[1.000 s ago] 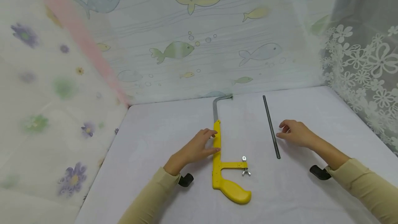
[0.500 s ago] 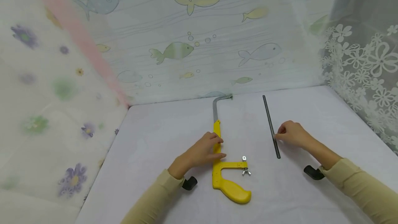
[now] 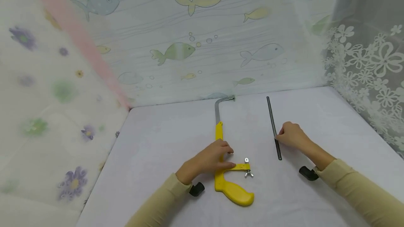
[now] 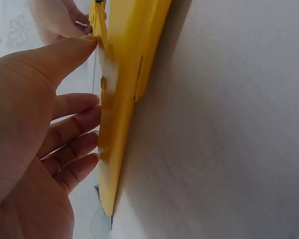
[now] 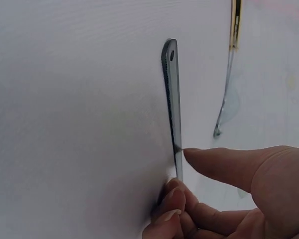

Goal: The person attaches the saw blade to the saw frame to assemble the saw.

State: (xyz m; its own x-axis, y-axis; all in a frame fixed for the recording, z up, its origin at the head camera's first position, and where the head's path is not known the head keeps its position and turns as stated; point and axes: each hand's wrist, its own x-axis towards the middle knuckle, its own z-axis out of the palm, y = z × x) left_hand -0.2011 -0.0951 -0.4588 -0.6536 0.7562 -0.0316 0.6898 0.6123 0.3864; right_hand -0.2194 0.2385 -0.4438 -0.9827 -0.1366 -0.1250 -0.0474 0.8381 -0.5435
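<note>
A yellow hacksaw frame (image 3: 238, 193) with a grey metal bow lies on the white table in the head view. Across its middle hangs my left hand (image 3: 211, 158), thumb and fingers apart; the left wrist view has their tips close to the yellow frame (image 4: 117, 114), and contact is unclear. To the right lies a dark hacksaw blade (image 3: 271, 115). Its lower half is at the fingertips of my right hand (image 3: 291, 135). In the right wrist view the thumb meets one side of the blade (image 5: 174, 94), with curled fingers on the other; fingers hide its lower end.
A wing nut (image 3: 249, 174) sits on the frame's short arm. Fish-patterned cloth (image 3: 176, 52) rises behind the white table (image 3: 157, 132), flowered cloth (image 3: 38, 125) at left, lace (image 3: 375, 62) at right. A black wrist-worn piece (image 3: 197, 189) hangs under each cuff.
My left hand has slid down and right along the frame toward its short arm. The right hand moved left onto the blade, its fingers closing, and the blade's near end shifted slightly left.
</note>
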